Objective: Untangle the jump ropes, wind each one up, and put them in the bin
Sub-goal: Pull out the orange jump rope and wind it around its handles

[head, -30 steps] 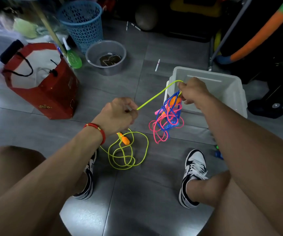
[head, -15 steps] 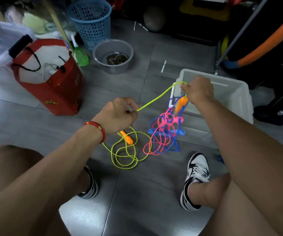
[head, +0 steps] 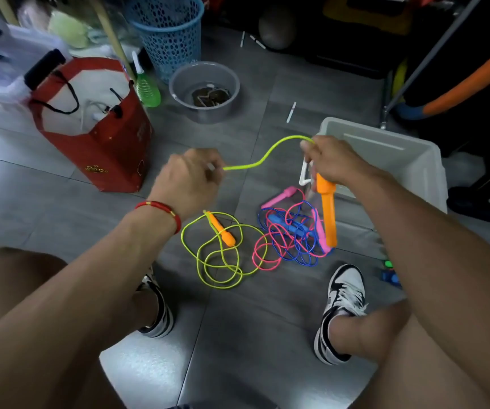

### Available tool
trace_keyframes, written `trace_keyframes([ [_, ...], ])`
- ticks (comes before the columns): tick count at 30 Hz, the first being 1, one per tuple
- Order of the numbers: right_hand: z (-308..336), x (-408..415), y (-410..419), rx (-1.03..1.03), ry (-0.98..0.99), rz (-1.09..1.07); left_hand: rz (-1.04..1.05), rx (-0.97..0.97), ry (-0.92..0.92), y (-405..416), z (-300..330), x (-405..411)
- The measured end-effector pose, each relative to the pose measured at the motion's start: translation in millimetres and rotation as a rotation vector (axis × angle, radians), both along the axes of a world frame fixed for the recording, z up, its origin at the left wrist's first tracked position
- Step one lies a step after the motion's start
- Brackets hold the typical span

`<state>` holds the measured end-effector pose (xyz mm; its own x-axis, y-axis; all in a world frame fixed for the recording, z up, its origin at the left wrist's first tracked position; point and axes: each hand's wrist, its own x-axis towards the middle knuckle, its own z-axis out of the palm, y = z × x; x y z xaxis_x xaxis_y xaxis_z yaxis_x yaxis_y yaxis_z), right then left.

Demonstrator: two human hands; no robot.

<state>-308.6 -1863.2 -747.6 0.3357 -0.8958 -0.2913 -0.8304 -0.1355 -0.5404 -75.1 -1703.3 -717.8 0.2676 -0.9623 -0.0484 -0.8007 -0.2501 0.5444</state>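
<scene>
The left hand (head: 189,178) is motion-blurred, so its fingers on the yellow rope (head: 267,154) cannot be read. At two o'clock, the right hand (head: 330,162) hides part of the bin (head: 409,160). The basin's (head: 205,91) contents are too murky to identify.
</scene>
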Motion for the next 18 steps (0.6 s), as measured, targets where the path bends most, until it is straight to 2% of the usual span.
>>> trace_keyframes([
  [4, -2.1, 29.9, 31.6, 0.331, -0.15, 0.157, 0.136, -0.203, -0.363, 2.2, 18.0, 32.6],
  [7, -1.7, 56.0, 53.0, 0.451, -0.309, 0.111, 0.144, 0.013, -0.361, 7.3, 9.6, 46.9],
  [10, 1.1, 82.9, 64.7, 0.546, -0.465, 0.027, 0.148, 0.241, -0.272, 25.1, -20.6, 42.5],
  [12, 1.4, 100.4, 68.2, 0.599, -0.557, -0.017, 0.182, 0.318, -0.021, 37.5, -32.7, 28.8],
  [15, -4.1, 126.9, 75.0, 0.644, -0.687, -0.097, 0.255, 0.555, 0.87, 52.7, -35.9, -2.7],
  [16, -8.0, 134.4, 77.1, 0.641, -0.707, -0.132, 0.255, 0.611, 1.064, 56.2, -35.1, -9.5],
  [18, -18.1, 144.9, 77.6, 0.615, -0.702, -0.176, 0.245, 0.637, 1.194, 60.9, -39.4, -12.5],
])
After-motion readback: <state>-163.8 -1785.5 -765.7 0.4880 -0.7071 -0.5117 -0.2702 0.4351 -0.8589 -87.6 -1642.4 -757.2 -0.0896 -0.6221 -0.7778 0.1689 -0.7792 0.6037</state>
